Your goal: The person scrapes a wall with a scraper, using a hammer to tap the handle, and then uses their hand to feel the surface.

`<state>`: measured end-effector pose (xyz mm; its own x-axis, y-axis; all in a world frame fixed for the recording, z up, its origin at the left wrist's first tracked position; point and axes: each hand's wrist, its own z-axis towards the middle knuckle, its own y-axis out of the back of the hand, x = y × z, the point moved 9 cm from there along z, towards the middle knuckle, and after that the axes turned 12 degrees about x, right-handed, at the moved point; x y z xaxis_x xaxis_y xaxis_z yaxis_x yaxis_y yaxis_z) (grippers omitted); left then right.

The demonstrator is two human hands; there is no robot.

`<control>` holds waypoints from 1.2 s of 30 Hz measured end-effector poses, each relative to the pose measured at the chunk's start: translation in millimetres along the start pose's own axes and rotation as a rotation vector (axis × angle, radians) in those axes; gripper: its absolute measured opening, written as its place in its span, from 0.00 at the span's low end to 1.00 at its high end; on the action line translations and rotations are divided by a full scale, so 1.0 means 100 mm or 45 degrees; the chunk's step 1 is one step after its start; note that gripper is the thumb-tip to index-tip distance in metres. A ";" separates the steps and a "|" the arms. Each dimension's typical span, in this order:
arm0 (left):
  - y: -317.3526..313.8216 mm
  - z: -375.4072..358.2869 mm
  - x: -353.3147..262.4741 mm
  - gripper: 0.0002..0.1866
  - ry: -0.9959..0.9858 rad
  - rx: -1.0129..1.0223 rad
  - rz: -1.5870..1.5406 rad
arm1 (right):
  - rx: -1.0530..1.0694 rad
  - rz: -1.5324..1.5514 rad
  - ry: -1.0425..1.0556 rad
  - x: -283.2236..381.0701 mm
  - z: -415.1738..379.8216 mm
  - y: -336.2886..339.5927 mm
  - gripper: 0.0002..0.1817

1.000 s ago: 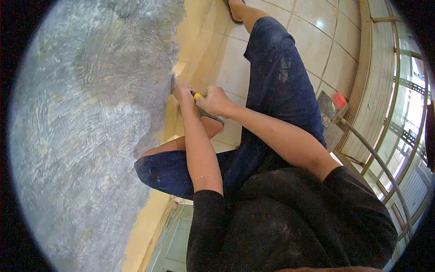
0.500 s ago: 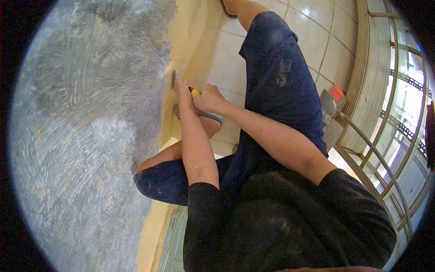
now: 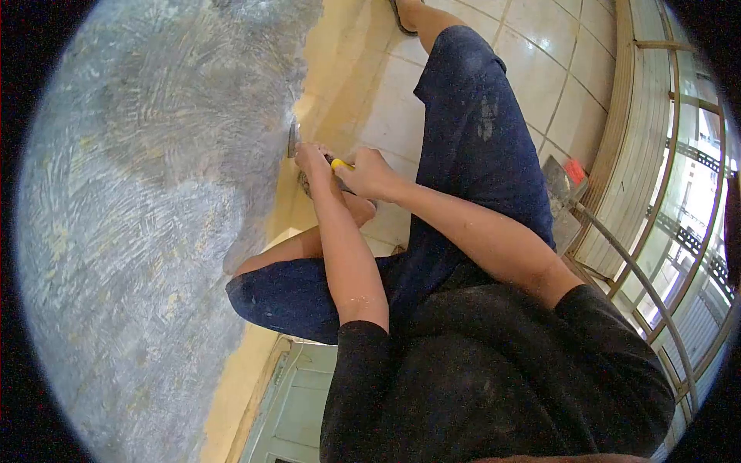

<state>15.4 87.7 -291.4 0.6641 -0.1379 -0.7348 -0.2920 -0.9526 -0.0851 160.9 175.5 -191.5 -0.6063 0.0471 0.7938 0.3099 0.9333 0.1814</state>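
A scraper with a yellow-and-black handle (image 3: 340, 164) is held in both hands. Its flat metal blade (image 3: 292, 139) meets the wall (image 3: 154, 154) at the border between grey, scratched coating and a yellow strip. Close behind the blade, my left hand (image 3: 311, 157) is closed around the front of the tool. My right hand (image 3: 372, 176) grips the rear of the handle, its fingers wrapped round the yellow end. Both forearms reach over my bent legs, and a sandalled foot (image 3: 359, 207) shows partly below the hands.
Pale floor tiles (image 3: 532, 46) spread beyond my knees. On the right, a flat tool with a red patch (image 3: 574, 170) lies near a long curved rod (image 3: 637, 270), beside a metal-framed window (image 3: 687, 193). A light green door (image 3: 293, 401) stands at the bottom.
The scraper's blade and both hands have shifted slightly down in view, with the blade a little further left against the wall. The view has shifted slightly, and more of the green door shows.
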 end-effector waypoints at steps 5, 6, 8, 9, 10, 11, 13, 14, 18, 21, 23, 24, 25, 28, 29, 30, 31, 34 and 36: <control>0.11 0.69 0.38 0.23 -0.007 0.103 0.101 | -0.061 0.043 -0.008 -0.13 0.19 -0.05 0.18; 0.10 0.91 0.46 0.24 -0.054 0.161 0.155 | -0.155 0.053 0.027 -0.13 0.29 0.02 0.19; 0.22 1.23 0.95 0.23 0.220 0.190 -0.026 | -0.110 0.079 0.005 0.02 0.20 0.14 0.19; 0.18 1.28 0.98 0.23 0.223 0.199 -0.021 | -0.062 0.103 -0.008 0.04 0.19 0.15 0.20; 0.19 1.33 0.97 0.23 0.189 0.150 -0.009 | -0.070 0.105 -0.009 0.04 0.23 0.14 0.20; 0.24 1.35 0.98 0.22 0.156 0.097 0.000 | -0.077 0.096 -0.044 0.04 0.23 0.13 0.20; 0.16 1.10 0.84 0.21 0.154 0.119 -0.034 | -0.073 0.077 -0.082 -0.04 0.23 0.04 0.20; 0.09 1.03 0.76 0.20 0.143 0.147 -0.070 | -0.082 0.020 -0.064 -0.05 0.24 0.04 0.20; 0.01 0.90 0.68 0.16 0.160 0.279 -0.246 | -0.022 -0.047 -0.046 0.10 0.00 0.12 0.20; -0.27 0.03 -0.06 0.15 0.059 0.049 -0.203 | -0.008 -0.091 0.068 0.32 -0.21 0.28 0.19; -0.34 -0.08 -0.19 0.15 -0.018 0.030 -0.208 | 0.027 -0.089 0.025 0.33 -0.21 0.34 0.18; -0.36 -0.06 -0.20 0.15 -0.019 0.033 -0.207 | 0.058 -0.085 -0.024 0.29 -0.17 0.36 0.17; -0.40 -0.03 -0.18 0.10 0.026 0.052 -0.208 | 0.055 -0.084 -0.027 0.25 -0.12 0.36 0.17; -0.47 0.28 -0.01 0.05 0.081 0.058 -0.171 | -0.084 -0.089 0.061 0.26 0.06 0.48 0.16; -0.49 0.43 0.09 0.06 0.086 0.051 -0.150 | -0.033 -0.079 0.003 0.22 0.11 0.49 0.16; -0.51 0.59 0.20 0.06 0.091 0.045 -0.129 | 0.014 -0.070 -0.051 0.17 0.15 0.50 0.16; -0.46 0.72 0.34 0.11 0.127 -0.025 -0.142 | 0.015 -0.065 -0.059 0.14 0.17 0.50 0.16; -0.34 0.80 0.41 0.17 0.092 -0.019 -0.133 | 0.000 -0.016 -0.050 0.05 0.21 0.39 0.16; -0.38 0.70 0.31 0.17 0.029 0.067 -0.112 | -0.079 -0.099 -0.008 0.05 0.19 0.36 0.16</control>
<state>-1.4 138.4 -358.6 0.7039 -0.0610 -0.7076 -0.2674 -0.9458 -0.1845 155.0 216.6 -192.0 -0.6350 -0.0220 0.7722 0.3065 0.9104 0.2779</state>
